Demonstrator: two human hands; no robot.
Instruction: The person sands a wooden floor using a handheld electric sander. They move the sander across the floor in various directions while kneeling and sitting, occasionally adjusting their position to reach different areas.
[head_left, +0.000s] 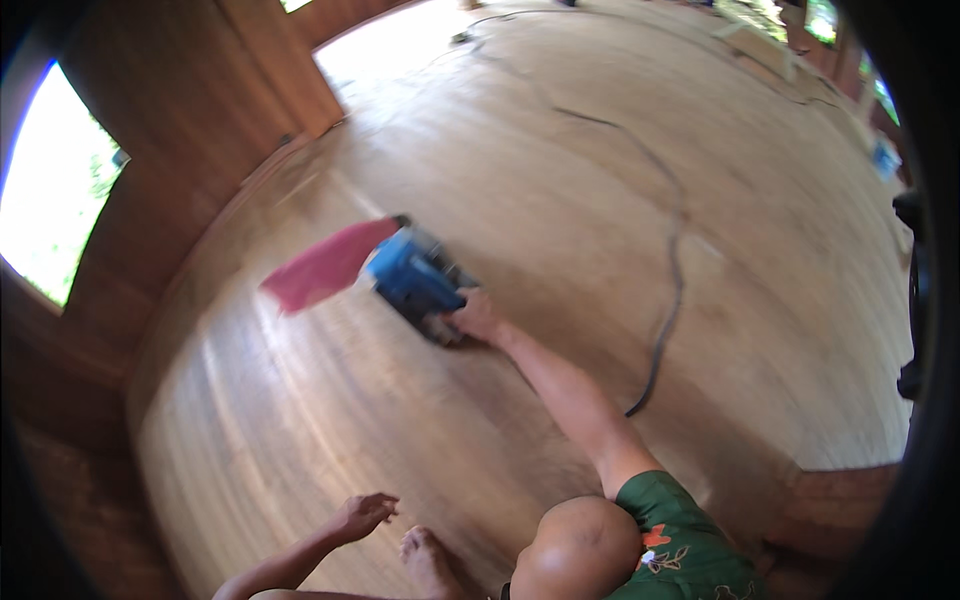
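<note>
A blue belt sander (pixel 412 278) rests on the wooden floor (pixel 540 240) a little left of the middle. My right hand (pixel 477 315) is closed round its handle, with the arm stretched forward. From the sander's far left side a dark pink dust bag (pixel 328 266) sticks out, lying low along the boards. My left hand (pixel 367 515) hangs near my bare foot (pixel 427 557), its fingers loosely bent and apart, with nothing in them. The sander's underside and belt are hidden.
A dark power cord (pixel 676 265) curves over the floor to the right and runs toward the back. Brown wooden walls (pixel 190 90) with a bright window opening (pixel 58 190) stand at the left. A low pale wooden piece (pixel 752 48) lies at the far right.
</note>
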